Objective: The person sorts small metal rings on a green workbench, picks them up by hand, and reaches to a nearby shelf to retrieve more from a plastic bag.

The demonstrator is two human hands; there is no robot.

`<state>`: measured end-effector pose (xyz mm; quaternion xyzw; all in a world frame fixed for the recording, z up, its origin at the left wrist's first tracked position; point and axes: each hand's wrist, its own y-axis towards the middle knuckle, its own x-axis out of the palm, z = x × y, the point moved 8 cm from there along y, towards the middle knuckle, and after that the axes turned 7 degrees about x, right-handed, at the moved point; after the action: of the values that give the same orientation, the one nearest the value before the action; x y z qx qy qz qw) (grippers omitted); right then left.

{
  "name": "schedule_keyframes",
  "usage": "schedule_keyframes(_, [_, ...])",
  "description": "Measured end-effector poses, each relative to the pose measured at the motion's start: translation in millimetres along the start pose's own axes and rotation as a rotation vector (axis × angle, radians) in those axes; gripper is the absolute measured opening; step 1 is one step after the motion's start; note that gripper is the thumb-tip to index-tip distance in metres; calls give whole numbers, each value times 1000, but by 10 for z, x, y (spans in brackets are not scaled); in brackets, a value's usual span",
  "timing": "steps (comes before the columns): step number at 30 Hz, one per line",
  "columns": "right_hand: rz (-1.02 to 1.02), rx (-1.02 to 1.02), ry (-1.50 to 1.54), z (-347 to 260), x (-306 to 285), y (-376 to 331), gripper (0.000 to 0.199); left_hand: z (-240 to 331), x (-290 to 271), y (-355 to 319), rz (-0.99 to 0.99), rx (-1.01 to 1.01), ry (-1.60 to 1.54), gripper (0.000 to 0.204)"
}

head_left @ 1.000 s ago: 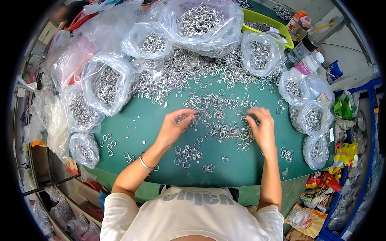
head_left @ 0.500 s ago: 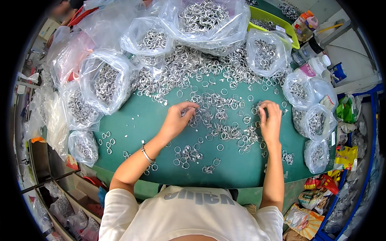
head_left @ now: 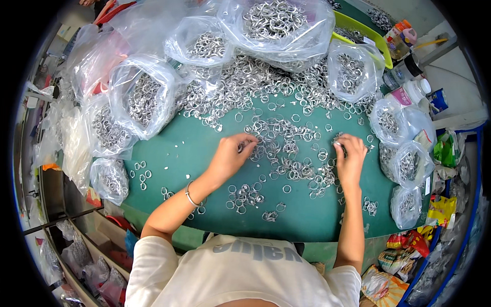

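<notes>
**Sorting bench: loose metal rings on a green worktop**

Worktop (head_left: 179,153): green, round-edged, ringed by clear plastic bags (head_left: 140,97) packed with silvery rings; the largest bag (head_left: 276,23) sits at the far edge.

Ring heap (head_left: 255,84): a broad drift of small metal rings across the far half, thinning to a scatter (head_left: 286,153) between the hands and a small cluster (head_left: 244,195) nearer the person.

Left hand (head_left: 230,156): fingers bunched, apparently pinching a ring at the scatter's left edge; too small to confirm.

Right hand (head_left: 350,158): fingers curled down onto rings at the right edge; whether any is gripped, I cannot tell.

Step, as judged: picking through loose rings. The next move calls for a fine pinch to lift single rings clear of their neighbours.

Rings: thin, shiny, uniform, some interlocked.
</notes>
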<state>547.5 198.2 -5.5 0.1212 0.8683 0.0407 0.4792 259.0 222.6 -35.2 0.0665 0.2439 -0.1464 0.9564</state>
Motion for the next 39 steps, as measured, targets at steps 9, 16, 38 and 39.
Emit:
schedule_keyframes(9, [-564, 752, 1745, -245, 389, -324, 32, 140, 45, 77, -54, 181, 401, 20])
schedule_keyframes(16, [-89, 274, 71, 54, 89, 32, 20, 82, -115, 7, -2, 149, 266, 11])
schedule_keyframes(38, [-134, 95, 35, -237, 116, 314, 16, 186, -138, 28, 120, 227, 231, 19])
schedule_keyframes(39, [-211, 133, 152, -292, 190, 282, 16, 9, -118, 44, 55, 63, 1, 18])
